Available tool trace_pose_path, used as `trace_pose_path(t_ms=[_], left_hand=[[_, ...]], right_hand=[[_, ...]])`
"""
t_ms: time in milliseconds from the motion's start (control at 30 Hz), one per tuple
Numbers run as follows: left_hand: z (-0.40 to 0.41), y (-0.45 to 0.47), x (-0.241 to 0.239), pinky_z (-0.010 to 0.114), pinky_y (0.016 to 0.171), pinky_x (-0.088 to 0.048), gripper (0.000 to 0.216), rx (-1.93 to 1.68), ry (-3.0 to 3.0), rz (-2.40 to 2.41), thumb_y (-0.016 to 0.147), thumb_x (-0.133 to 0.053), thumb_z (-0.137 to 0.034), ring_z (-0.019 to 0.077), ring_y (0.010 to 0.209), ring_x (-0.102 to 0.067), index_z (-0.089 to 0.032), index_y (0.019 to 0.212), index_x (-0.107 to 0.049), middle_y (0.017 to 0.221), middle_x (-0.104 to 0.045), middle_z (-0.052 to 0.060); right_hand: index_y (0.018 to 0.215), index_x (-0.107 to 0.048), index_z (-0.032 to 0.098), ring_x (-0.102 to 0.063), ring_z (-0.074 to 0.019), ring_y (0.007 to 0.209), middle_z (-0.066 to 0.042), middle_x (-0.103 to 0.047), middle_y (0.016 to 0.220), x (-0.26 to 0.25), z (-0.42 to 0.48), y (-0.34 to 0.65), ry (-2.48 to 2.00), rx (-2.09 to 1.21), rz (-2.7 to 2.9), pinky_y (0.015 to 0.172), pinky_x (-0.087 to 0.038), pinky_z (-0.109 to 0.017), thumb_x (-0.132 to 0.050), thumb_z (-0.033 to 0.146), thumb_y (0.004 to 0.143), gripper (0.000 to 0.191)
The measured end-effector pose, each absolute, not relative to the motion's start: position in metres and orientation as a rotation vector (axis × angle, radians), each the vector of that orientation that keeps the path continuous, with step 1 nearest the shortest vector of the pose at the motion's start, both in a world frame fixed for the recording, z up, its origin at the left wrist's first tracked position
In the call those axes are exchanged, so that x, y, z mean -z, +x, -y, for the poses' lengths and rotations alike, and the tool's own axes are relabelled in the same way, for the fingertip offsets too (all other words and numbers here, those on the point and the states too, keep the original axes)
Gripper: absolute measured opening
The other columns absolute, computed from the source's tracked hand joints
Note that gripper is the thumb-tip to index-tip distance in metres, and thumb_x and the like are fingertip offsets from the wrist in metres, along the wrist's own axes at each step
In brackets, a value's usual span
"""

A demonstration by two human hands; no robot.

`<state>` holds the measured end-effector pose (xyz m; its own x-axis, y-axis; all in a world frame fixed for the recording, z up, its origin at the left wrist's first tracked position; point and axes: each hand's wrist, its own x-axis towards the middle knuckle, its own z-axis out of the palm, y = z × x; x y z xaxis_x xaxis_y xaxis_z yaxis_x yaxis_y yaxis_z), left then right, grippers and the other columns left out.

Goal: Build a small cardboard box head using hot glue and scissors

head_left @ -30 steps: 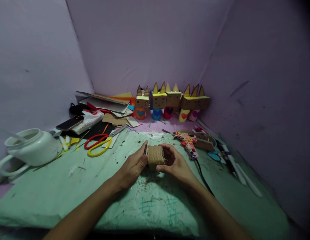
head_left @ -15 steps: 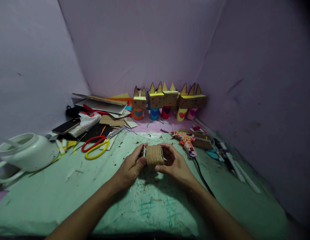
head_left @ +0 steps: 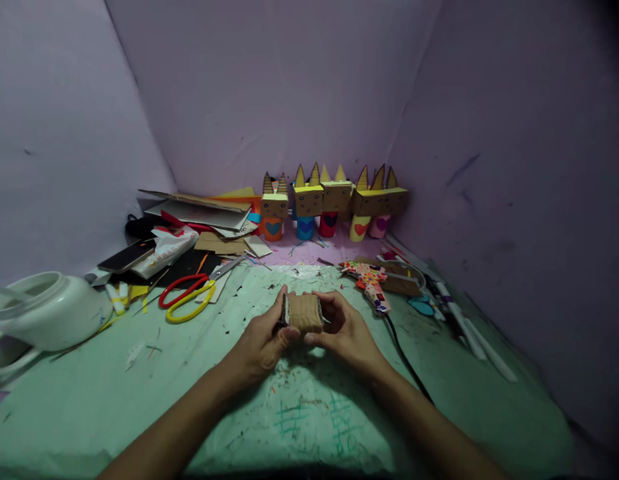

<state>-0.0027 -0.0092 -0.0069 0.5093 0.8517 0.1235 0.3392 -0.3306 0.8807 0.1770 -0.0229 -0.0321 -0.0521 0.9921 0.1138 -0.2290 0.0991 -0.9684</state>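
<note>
Between my two hands is a small brown cardboard box [head_left: 305,313], held just above the green-covered table [head_left: 189,400]. My left hand [head_left: 269,337] grips its left end, the thumb along the lower front edge. My right hand [head_left: 342,327] curls round the right end, thumb low and fingers behind. Some fingertips are hidden behind the cardboard. Right of my hands lies a patterned glue gun [head_left: 370,283] with a black cord [head_left: 404,357]. On the left are scissors [head_left: 189,300] with one red and one yellow handle loop.
Several cardboard-headed figures [head_left: 309,200] with pointed ears and heart-marked tube bodies stand along the back wall. A pile of cardboard and paper [head_left: 199,213] lies back left. A white pot [head_left: 64,313] sits far left; white sticks [head_left: 489,347] line the right edge.
The camera view has shifted slightly. My left thumb has slid from the box's face to its lower edge, and the box is turned a little. Both hands still hold it.
</note>
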Motion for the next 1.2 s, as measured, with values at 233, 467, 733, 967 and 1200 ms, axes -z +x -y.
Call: trace_pose_path(t_ms=[233, 467, 733, 967, 1200], left_hand=[[0.012, 0.0, 0.006, 0.039, 0.088, -0.045, 0.073, -0.718, 1.912, -1.056, 0.083, -0.048, -0.029, 0.0261, 0.096, -0.059, -0.005, 0.146, -0.022, 0.107, -0.067, 0.014], [0.011, 0.002, 0.007, 0.039, 0.088, -0.044, 0.069, -0.694, 1.912, -1.078, 0.083, -0.05, -0.028, 0.028, 0.098, -0.059, -0.005, 0.145, -0.027, 0.1, -0.068, 0.013], [0.011, 0.004, 0.011, 0.041, 0.086, -0.044, 0.074, -0.727, 1.915, -1.098, 0.081, -0.053, -0.033, 0.0291, 0.095, -0.059, -0.006, 0.145, -0.027, 0.102, -0.067, 0.015], [0.007, 0.005, 0.002, 0.034, 0.076, -0.047, 0.052, -0.82, 1.736, -1.142, 0.078, -0.058, -0.03, 0.0216, 0.08, -0.059, -0.012, 0.125, -0.047, 0.094, -0.065, 0.008], [-0.009, -0.007, -0.005, 0.025, 0.059, -0.047, 0.058, -0.866, 1.314, -0.893, 0.071, -0.073, -0.041, 0.0181, 0.071, -0.06, -0.011, 0.118, -0.055, 0.082, -0.066, 0.006]], right_hand=[[0.094, -0.058, 0.024, -0.06, -0.0261, 0.105, -0.005, -0.066, 0.105, 0.039, 0.02, 0.176, -0.903, -1.299, 1.09, 0.097, -0.043, -0.045, -0.089, 0.015, 0.041, 0.061], [0.097, -0.06, 0.023, -0.059, -0.026, 0.108, -0.006, -0.066, 0.108, 0.043, 0.019, 0.177, -0.901, -1.268, 1.125, 0.098, -0.042, -0.045, -0.089, 0.018, 0.043, 0.062], [0.099, -0.06, 0.023, -0.059, -0.0264, 0.11, -0.007, -0.066, 0.11, 0.045, 0.017, 0.177, -0.92, -1.232, 1.146, 0.1, -0.042, -0.045, -0.089, 0.02, 0.044, 0.063], [0.111, -0.059, 0.023, -0.055, -0.0288, 0.118, -0.01, -0.063, 0.12, 0.039, 0.018, 0.176, -0.887, -1.281, 1.197, 0.104, -0.039, -0.048, -0.091, 0.027, 0.044, 0.075], [0.111, -0.064, 0.025, -0.054, -0.0299, 0.12, -0.011, -0.064, 0.123, 0.025, 0.017, 0.183, -0.797, -1.497, 0.84, 0.09, -0.05, -0.046, -0.07, 0.064, 0.066, 0.06]])
